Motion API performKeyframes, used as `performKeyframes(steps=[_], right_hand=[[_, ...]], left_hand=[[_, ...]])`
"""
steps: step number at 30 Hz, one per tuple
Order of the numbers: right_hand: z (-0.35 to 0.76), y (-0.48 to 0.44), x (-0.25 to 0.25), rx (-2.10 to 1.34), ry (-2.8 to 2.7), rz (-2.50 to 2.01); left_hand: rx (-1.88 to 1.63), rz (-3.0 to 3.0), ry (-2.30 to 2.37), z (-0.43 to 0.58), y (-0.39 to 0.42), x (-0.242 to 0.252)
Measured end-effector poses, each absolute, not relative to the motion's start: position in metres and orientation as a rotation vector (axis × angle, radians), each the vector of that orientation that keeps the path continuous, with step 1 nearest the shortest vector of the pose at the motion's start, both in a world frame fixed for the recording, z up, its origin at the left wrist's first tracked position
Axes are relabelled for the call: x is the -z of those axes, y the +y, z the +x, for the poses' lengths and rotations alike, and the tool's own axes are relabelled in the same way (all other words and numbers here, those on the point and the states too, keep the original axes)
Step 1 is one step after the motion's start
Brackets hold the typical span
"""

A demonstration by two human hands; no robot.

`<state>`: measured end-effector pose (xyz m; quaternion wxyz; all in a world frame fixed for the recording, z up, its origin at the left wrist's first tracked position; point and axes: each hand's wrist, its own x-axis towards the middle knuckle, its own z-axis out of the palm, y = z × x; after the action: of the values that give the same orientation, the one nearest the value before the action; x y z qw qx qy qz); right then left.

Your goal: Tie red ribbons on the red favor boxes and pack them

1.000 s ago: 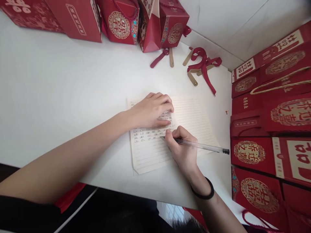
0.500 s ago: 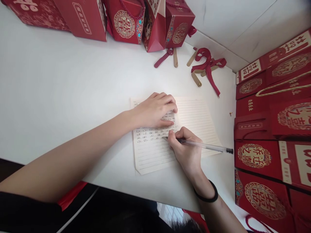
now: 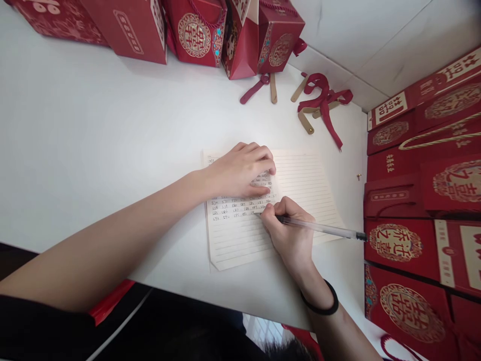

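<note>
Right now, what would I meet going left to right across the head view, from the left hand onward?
Left hand → right hand → small gold-coloured stud → red packages at right. Left out: notebook and pen, which overlap the hands.

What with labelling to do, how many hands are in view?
2: the left hand on the paper, the right hand holding the pen over it. No others show.
</note>
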<state>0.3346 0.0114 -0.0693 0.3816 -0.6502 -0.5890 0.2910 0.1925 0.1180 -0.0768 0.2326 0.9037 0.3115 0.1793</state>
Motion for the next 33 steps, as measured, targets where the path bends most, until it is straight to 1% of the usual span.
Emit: performKeyframes(steps=[24, 26, 29, 33], right_hand=[[0.334, 0.012, 0.068, -0.743, -1.468, -1.649], [0.336, 0.012, 0.068, -0.819, -1.401, -1.623], [0.343, 0.017, 0.067, -0.971, -1.146, -1.541], [0.354, 0.03, 0.068, -0.922, -0.889, -1.436]], left_hand=[[-0.501, 2.493, 0.849, 0.192, 0.118, 0.077], [-0.495, 2.495, 0.852, 0.192, 0.118, 0.077], [-0.491, 2.497, 0.856, 0.192, 0.118, 0.077], [-0.501, 2.502, 0.861, 0.192, 0.119, 0.077]])
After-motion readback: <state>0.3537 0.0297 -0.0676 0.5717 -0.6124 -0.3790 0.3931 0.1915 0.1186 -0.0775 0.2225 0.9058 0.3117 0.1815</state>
